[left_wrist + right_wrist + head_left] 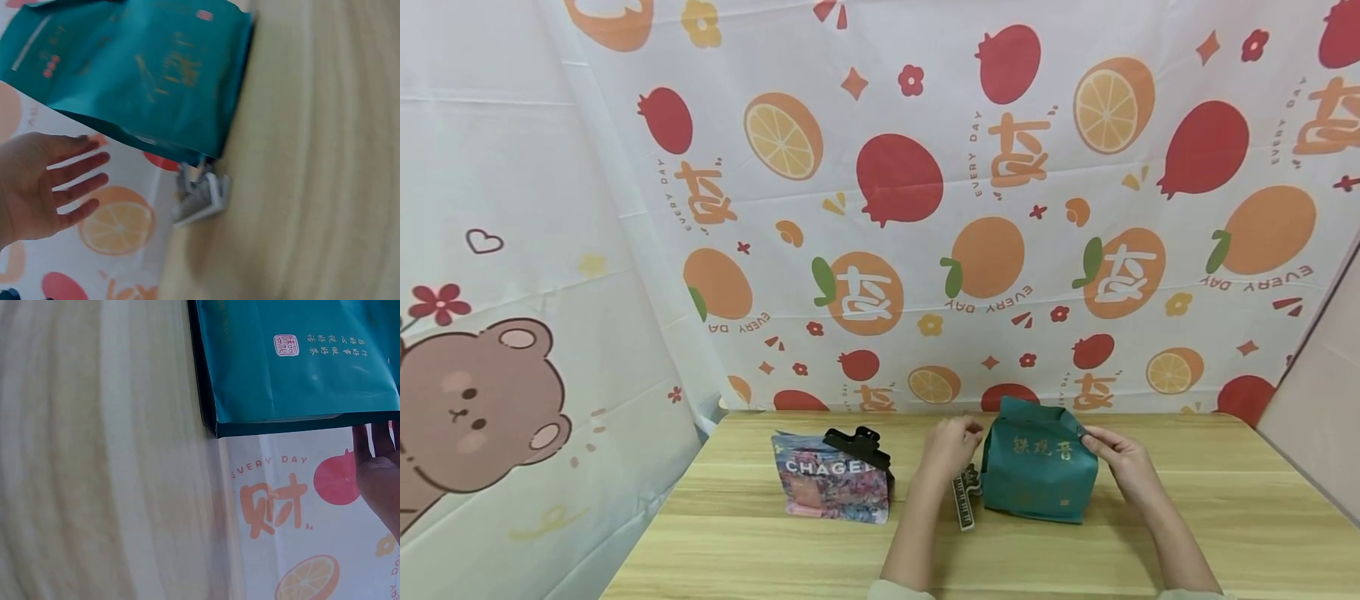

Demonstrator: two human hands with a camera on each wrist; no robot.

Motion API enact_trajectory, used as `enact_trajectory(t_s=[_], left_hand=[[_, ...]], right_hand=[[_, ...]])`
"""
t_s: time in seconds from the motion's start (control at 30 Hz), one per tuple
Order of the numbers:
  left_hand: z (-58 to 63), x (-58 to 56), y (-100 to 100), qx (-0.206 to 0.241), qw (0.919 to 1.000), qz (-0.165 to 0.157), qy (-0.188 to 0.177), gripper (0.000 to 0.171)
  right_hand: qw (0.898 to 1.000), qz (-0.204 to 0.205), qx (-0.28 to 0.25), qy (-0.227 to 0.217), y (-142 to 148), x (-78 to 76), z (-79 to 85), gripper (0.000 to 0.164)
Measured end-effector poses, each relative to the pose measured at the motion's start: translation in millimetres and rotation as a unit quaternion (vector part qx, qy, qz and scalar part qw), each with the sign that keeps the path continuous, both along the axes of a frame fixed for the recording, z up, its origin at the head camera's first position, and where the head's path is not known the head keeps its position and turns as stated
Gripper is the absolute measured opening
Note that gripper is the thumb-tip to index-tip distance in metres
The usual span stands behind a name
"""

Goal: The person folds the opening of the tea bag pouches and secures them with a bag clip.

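Observation:
A teal tea bag (1037, 475) with gold characters stands upright on the table, its top edge folded unevenly. My right hand (1123, 462) pinches the bag's upper right corner; in the right wrist view, part of that hand (381, 469) shows at the bag's edge. On the other side, my left hand (951, 450) hovers by the bag's left edge with nothing in it. The left wrist view shows its fingers (81, 184) spread and apart from the bag. Below the left hand lies a small clip-like piece (964, 502) with a piano-key pattern, close beside the bag.
A pink and blue printed pouch (835, 487) stands at the table's left, with a black clip (859, 446) across its top corner. Behind the wooden table (1195, 500) hangs a fruit-printed cloth (895, 250). Another cloth with a bear (482, 408) hangs at the left.

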State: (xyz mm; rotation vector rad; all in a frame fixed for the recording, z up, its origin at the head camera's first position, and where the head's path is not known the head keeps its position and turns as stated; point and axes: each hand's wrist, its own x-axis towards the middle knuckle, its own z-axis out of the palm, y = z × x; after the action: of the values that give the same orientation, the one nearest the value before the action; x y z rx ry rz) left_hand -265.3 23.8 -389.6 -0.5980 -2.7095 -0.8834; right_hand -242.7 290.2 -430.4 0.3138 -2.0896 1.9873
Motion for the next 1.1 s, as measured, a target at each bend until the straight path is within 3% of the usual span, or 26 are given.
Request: enact_trajectory(t_s=[0.2,0.33,0.43,0.77,1.1], left_hand=[[-19.5,-2.2,-6,-0.069,0.9958,-0.015,-0.058,0.024],[-28.7,-2.8,-8,-0.083,0.9901,-0.03,-0.109,0.038],[-34.2,-3.4,-9,-0.086,0.9884,-0.028,-0.122,0.043],[-46.0,-8.0,-12,-0.135,0.9885,-0.023,-0.064,0.041],[-44.8,-8.8,-23,-0.114,0.9916,-0.001,-0.061,0.036]], right_hand=[[1.0,0.003,0.0,0.003,0,-0.5,1.1,0.025],[1.0,0.005,-0.004,0.005,-1,-0.3,2.1,0.025],[1.0,0.007,-0.005,0.007,-1,0.1,2.5,0.026],[1.0,0.008,-0.014,0.011,-1,1.1,3.4,0.025],[1.0,0.003,-0.017,0.002,-1,1.4,1.8,0.02]])
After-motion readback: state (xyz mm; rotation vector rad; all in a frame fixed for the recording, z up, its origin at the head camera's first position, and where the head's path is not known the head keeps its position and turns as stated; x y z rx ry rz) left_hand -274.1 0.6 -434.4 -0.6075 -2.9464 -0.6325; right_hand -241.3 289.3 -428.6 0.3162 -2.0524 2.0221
